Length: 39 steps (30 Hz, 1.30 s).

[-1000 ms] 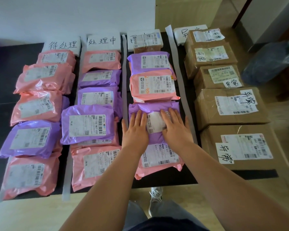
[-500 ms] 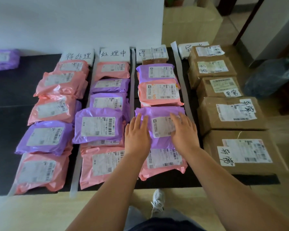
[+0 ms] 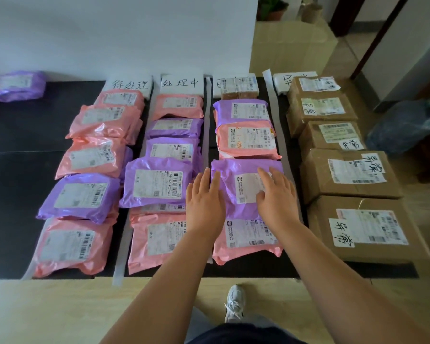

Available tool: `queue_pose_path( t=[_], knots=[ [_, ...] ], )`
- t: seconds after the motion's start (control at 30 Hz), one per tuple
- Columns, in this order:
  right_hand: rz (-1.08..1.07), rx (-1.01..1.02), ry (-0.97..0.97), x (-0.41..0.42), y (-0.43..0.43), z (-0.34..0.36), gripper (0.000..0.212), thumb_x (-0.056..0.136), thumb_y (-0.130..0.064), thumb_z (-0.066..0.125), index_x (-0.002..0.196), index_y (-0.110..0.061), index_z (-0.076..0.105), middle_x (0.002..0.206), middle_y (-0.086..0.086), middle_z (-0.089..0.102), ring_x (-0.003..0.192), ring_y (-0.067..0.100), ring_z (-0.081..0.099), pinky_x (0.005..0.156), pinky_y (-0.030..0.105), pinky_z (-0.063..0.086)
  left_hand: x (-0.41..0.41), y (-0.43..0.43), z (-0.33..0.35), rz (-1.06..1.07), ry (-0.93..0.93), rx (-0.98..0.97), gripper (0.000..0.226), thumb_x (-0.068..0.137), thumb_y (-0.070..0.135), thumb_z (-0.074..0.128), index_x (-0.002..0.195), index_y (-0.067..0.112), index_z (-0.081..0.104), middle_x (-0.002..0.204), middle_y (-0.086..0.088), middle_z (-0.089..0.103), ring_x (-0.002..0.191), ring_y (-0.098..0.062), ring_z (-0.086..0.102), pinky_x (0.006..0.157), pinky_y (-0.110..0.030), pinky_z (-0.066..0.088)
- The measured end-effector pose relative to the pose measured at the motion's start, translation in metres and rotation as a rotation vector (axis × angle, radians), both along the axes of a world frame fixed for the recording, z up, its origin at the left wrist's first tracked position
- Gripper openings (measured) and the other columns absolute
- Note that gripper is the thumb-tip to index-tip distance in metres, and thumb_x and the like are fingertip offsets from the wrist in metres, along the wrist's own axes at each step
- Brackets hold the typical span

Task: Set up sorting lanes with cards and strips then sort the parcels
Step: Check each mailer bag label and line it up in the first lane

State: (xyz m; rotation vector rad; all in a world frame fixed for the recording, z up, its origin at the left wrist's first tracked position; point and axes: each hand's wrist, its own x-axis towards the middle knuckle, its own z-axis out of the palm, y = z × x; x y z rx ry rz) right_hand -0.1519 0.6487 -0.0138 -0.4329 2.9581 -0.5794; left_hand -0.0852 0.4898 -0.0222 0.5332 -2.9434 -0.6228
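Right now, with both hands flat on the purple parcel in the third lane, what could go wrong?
The purple parcel lies partly over a pink parcel near the front edge of the table; pulling it toward you might drag the pink one off. The left hand sits at the white strip between lanes, so a sideways slide could knock that strip crooked. The right hand covers part of the label, which could hide a lane mismatch.
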Motion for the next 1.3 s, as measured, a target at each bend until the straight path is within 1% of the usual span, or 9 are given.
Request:
queue_pose_path(
  t=[0.13,0.27,0.37,0.5,0.7,0.83,1.0,1.1,1.3],
  knots=[
    [-0.006,-0.002,0.042,0.010,-0.023,0.012,0.056,0.100,-0.019,0.050,0.153,-0.022,0.033,0.158,0.009,0.033,0.148,0.028,0.027,0.121,0.044,0.022,0.012,-0.018,0.014,0.039,0.046,0.004,0.051,0.106,0.028,0.032,0.156,0.022,0.025,0.164,-0.004,0.019,0.152,-0.023,0.012,0.124,-0.039,0.004],
    [0.045,-0.059,0.078,0.031,-0.060,0.028,0.054,0.099,-0.017,0.055,0.150,-0.019,0.040,0.154,0.010,0.040,0.143,0.029,0.034,0.118,0.044,0.027,0.040,-0.052,0.030,0.100,0.089,0.002,0.048,0.106,0.025,0.033,0.154,0.019,0.031,0.163,-0.006,0.025,0.151,-0.024,0.017,0.124,-0.040,0.007],
    [0.097,-0.120,0.090,0.056,-0.099,0.041,0.052,0.098,-0.013,0.055,0.149,-0.016,0.044,0.155,0.011,0.039,0.145,0.032,0.031,0.119,0.045,0.023,0.071,-0.089,0.039,0.124,0.090,-0.037,0.049,0.106,0.026,0.033,0.154,0.019,0.029,0.163,-0.005,0.023,0.151,-0.024,0.016,0.123,-0.043,0.009],
    [0.178,-0.133,0.128,0.104,-0.167,0.057,0.051,0.096,-0.009,0.055,0.146,-0.013,0.047,0.150,0.013,0.044,0.139,0.033,0.039,0.117,0.044,0.023,0.126,-0.153,0.051,0.194,0.080,-0.067,0.051,0.106,0.029,0.034,0.155,0.021,0.026,0.163,-0.004,0.022,0.151,-0.024,0.017,0.123,-0.043,0.011],
    [0.288,-0.146,0.110,0.192,-0.276,0.069,0.051,0.098,-0.016,0.055,0.148,-0.016,0.045,0.154,0.011,0.040,0.143,0.030,0.034,0.119,0.042,0.023,0.224,-0.256,0.061,0.306,0.035,-0.087,0.053,0.106,0.031,0.034,0.156,0.022,0.022,0.164,-0.003,0.020,0.151,-0.022,0.014,0.122,-0.041,0.006],
    [0.363,-0.149,0.111,0.245,-0.344,0.073,0.050,0.099,-0.019,0.055,0.147,-0.017,0.046,0.154,0.007,0.041,0.143,0.028,0.034,0.119,0.042,0.025,0.289,-0.315,0.068,0.377,0.010,-0.062,0.055,0.106,0.039,0.031,0.157,0.025,0.017,0.165,-0.001,0.017,0.152,-0.022,0.011,0.123,-0.041,0.008],
    [0.457,-0.145,0.087,0.290,-0.414,0.076,0.048,0.099,-0.022,0.056,0.146,-0.019,0.048,0.152,0.007,0.042,0.141,0.026,0.036,0.118,0.040,0.023,0.349,-0.374,0.078,0.479,0.024,-0.048,0.055,0.105,0.036,0.038,0.156,0.024,0.021,0.163,-0.001,0.022,0.151,-0.021,0.016,0.122,-0.039,0.015],
    [0.494,-0.184,0.086,0.305,-0.453,0.078,0.048,0.099,-0.026,0.059,0.145,-0.020,0.049,0.152,0.007,0.044,0.142,0.025,0.038,0.118,0.042,0.028,0.368,-0.407,0.082,0.526,0.040,-0.035,0.055,0.105,0.034,0.040,0.156,0.024,0.021,0.162,0.001,0.025,0.150,-0.020,0.020,0.121,-0.038,0.019],
    [0.535,-0.138,0.079,0.300,-0.530,0.068,0.050,0.097,-0.031,0.062,0.145,-0.023,0.049,0.152,0.003,0.046,0.141,0.021,0.040,0.113,0.036,0.033,0.370,-0.477,0.079,0.536,0.040,-0.057,0.058,0.104,0.033,0.043,0.157,0.025,0.019,0.160,0.001,0.030,0.148,-0.018,0.026,0.120,-0.036,0.022]
  ],
)
